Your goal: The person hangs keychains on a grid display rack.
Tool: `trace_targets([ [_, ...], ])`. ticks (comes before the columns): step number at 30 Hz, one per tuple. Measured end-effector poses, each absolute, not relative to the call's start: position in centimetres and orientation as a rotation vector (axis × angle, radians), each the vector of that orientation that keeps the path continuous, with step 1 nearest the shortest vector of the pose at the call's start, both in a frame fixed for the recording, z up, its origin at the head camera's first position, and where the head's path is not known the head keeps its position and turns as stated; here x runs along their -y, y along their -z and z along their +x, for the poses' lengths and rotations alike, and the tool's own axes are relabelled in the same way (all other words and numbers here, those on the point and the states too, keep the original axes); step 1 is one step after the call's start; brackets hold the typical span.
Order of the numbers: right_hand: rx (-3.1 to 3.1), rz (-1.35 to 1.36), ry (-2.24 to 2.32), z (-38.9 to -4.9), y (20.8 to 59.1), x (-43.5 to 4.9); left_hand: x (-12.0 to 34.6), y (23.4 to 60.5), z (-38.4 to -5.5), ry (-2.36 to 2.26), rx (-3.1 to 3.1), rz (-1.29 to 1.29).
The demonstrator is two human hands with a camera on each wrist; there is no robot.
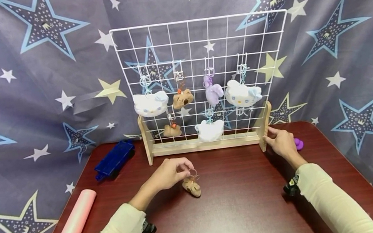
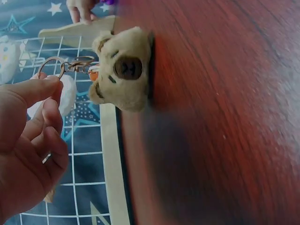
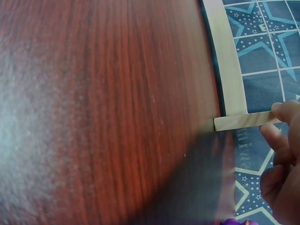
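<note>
My left hand (image 1: 170, 174) pinches the metal ring of a brown bear-head plush keychain (image 1: 191, 187) between thumb and fingers, in front of the rack. In the left wrist view the bear head (image 2: 124, 70) hangs by a clasp with an orange bead, close over the table. My right hand (image 1: 282, 144) grips the right wooden end piece (image 1: 265, 127) of the white wire grid rack (image 1: 197, 20); the right wrist view shows thumb and finger on either side of this wood (image 3: 243, 121). Plush keychains hang from the rack's hooks, among them a white cat head (image 1: 151, 105) and a purple one (image 1: 213, 93).
A blue tray (image 1: 115, 159) lies at the table's back left. Nearer along the left edge lies a pink hand pump (image 1: 77, 219) with a black end. Just past my right hand sits a small purple object (image 1: 299, 144). A star-patterned cloth (image 1: 344, 151) hangs behind the table.
</note>
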State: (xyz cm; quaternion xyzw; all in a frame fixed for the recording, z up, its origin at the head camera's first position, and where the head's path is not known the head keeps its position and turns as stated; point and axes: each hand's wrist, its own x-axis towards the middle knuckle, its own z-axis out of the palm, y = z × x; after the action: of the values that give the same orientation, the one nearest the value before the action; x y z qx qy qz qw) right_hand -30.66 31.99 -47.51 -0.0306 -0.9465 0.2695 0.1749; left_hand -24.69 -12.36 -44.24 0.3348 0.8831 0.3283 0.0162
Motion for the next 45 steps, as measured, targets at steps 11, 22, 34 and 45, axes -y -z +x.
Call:
trace_targets([
  [11,2.676,-0.090,-0.770,-30.7,47.7,-32.0,10.8,43.6,-25.1,-1.059,-2.763,1.104],
  [22,2.674,-0.082,-0.763,-30.9,47.9,-32.1,8.7,42.4,-25.3,-1.118,-2.755,1.105],
  [34,2.669,-0.074,-0.768,-30.9,48.0,-32.1,6.0,41.5,-25.9,-1.181,-2.748,1.117],
  [45,2.669,-0.054,-0.757,-30.9,47.7,-32.2,3.9,40.9,-26.8,-1.230,-2.764,1.149],
])
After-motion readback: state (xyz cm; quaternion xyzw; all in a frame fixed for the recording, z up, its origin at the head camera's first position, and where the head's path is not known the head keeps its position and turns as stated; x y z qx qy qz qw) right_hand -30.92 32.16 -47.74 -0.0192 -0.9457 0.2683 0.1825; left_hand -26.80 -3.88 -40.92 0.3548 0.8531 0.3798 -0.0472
